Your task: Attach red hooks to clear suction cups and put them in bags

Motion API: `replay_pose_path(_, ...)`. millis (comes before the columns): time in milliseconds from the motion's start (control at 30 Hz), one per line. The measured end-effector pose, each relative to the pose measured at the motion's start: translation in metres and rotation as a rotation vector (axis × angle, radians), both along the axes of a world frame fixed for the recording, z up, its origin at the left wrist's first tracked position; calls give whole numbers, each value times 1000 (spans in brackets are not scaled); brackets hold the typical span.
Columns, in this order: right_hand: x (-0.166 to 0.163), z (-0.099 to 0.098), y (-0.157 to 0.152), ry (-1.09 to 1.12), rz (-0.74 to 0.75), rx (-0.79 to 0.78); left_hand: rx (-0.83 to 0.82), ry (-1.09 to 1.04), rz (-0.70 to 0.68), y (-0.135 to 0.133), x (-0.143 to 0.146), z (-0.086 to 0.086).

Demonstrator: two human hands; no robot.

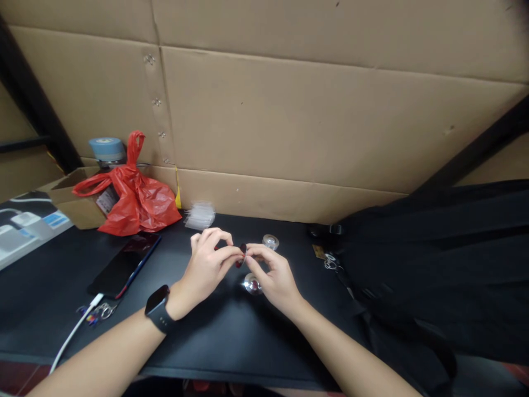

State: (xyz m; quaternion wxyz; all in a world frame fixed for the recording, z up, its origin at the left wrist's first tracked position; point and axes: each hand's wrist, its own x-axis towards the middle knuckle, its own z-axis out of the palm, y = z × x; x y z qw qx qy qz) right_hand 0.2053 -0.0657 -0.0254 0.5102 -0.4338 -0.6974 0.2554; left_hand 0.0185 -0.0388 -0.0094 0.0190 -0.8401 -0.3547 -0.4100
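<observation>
Between my two hands, above the middle of the black table, is a small dark red round disc standing on edge. My left hand, with a dark watch on its wrist, pinches the disc from the left between thumb and forefinger. From the other side my right hand pinches its edge with thumb and fingertips. Just below the right fingers a shiny, clear round piece with a reddish centre lies on the table. Behind that hand sits a second clear round piece, partly covered by the knuckles.
A charging phone, a knotted red plastic bag and a white power strip occupy the left. Small clear plastic bags lie near the cardboard wall. A black fabric bag fills the right, beside key rings.
</observation>
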Motion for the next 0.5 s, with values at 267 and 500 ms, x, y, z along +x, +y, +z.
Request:
replay_pose_path(267,2,4,0,-124,-24,98,60,92,-24,2,-3,2)
replay_pose_path(500,2,8,-3,-159,-40,145,55,98,-58,1,-1,1)
